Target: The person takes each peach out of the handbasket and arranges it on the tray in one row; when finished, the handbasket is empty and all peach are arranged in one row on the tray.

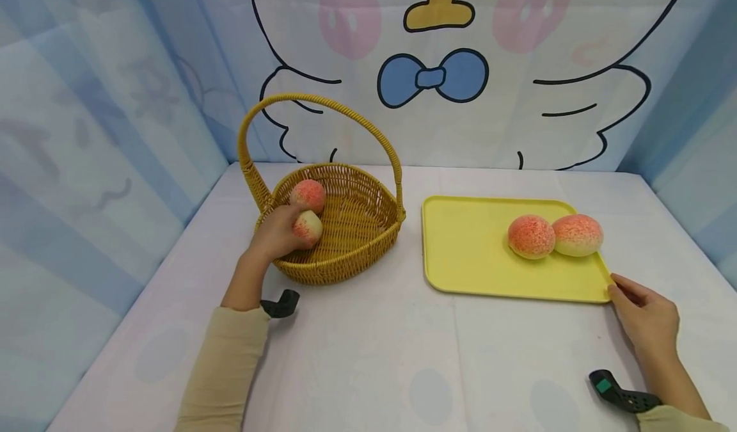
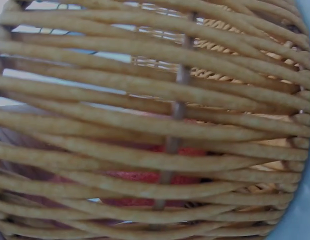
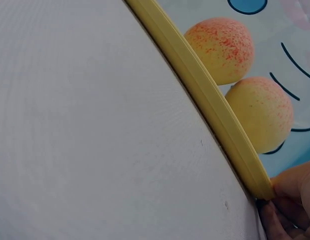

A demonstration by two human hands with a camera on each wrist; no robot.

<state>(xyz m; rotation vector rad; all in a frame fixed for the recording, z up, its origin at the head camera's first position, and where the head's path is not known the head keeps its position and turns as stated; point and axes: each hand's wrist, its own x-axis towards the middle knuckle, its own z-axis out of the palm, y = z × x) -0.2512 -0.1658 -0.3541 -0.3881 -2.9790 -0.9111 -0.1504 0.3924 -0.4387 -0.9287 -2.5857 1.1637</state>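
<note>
My left hand (image 1: 277, 232) reaches over the near left rim of a woven wicker basket (image 1: 357, 259) and holds a pale peach (image 1: 308, 228) inside it. Just beyond the fingers, a redder peach (image 1: 308, 193) lies in the basket. The wicker wall (image 2: 144, 90) fills the left wrist view, with red showing through its gaps. At the right, my right hand (image 1: 650, 320) pinches the near right corner of a yellow tray (image 1: 466, 246) between thumb and fingers. Two peaches, one rounder (image 1: 531, 237) and one longer (image 1: 578, 235), sit side by side on the tray's right half.
The basket's tall arched handle (image 1: 340, 107) rises over its opening. A pale cloth covers the table (image 1: 368, 355). Behind it hangs a curtain (image 1: 507, 118) with a cartoon print, and more curtains stand at both sides. Dark wrist devices (image 1: 624, 393) are on both arms.
</note>
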